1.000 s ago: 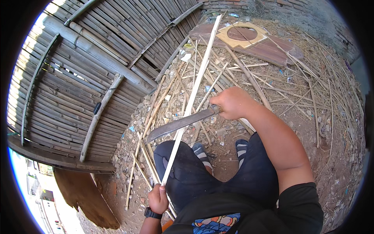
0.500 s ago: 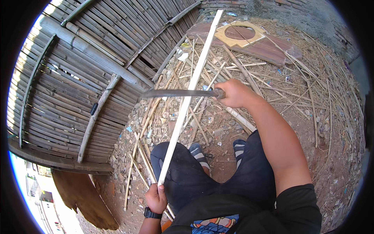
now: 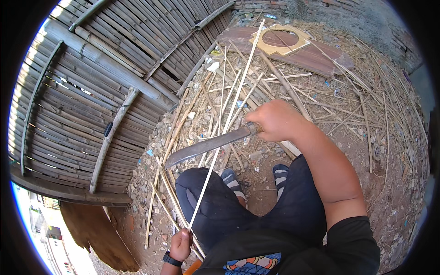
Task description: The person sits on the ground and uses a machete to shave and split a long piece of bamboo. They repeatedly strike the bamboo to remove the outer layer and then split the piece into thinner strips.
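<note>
My left hand (image 3: pixel 181 245), with a dark watch on the wrist, is closed round the lower end of a long pale bamboo strip (image 3: pixel 204 189). The strip slants up and away past my left knee, its narrow edge now facing me. My right hand (image 3: pixel 278 121) grips the handle of a machete (image 3: pixel 197 151). Its broad dark blade points left, with the tip lowest, and crosses the strip a little beyond my knee. Whether the blade touches the strip I cannot tell.
A bamboo slat wall (image 3: pixel 87 123) stands at left. Bamboo sticks, stones and straw litter the ground before my sandalled feet (image 3: pixel 233 183). Farther off, a yellowish board with a round hole (image 3: pixel 300 46) lies on a reddish-brown slab (image 3: pixel 337 67), near a brick wall (image 3: pixel 321 11).
The strip has turned from its broad face to its narrow edge. The machete's blade has tilted, its tip dropping toward me and its flat side showing. My left hand has moved slightly nearer.
</note>
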Available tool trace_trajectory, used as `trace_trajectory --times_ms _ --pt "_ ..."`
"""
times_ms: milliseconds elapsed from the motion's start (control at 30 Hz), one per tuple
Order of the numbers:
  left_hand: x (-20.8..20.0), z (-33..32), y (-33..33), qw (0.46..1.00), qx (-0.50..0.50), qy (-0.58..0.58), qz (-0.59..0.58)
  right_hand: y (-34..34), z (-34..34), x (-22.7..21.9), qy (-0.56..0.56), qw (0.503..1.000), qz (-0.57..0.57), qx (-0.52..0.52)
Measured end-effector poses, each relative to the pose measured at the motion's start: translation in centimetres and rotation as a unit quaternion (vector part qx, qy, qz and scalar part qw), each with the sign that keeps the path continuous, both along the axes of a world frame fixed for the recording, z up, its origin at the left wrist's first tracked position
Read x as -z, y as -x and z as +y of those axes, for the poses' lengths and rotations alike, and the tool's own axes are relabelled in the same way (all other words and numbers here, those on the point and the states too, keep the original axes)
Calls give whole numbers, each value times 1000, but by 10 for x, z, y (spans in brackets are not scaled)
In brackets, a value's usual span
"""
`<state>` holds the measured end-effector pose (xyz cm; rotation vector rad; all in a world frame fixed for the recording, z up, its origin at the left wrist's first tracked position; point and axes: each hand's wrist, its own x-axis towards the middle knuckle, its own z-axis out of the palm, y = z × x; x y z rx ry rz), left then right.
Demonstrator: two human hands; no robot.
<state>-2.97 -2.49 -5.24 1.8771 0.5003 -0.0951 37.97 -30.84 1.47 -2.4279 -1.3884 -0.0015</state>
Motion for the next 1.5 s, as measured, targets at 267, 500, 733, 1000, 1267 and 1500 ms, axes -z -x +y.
trace_trajectory --times_ms 267,500,733,1000,1267,1500 --pt "37 -6 67 992 -58 93 60 7 12 10 91 994 46 -28" --pt "63 -6 78 997 -71 -29 24 -12 11 24 141 982 124 19" --pt "61 -23 64 974 -63 -215 -1 7 26 16 141 982 119 -34" --pt "73 -6 60 963 -26 -268 15 -74 -7 88 -4 946 230 228" --pt "72 9 71 989 -15 -142 37 2 28 21 99 991 83 -23" --pt "69 6 64 980 1 -192 48 -66 -8 72 -38 979 118 160"
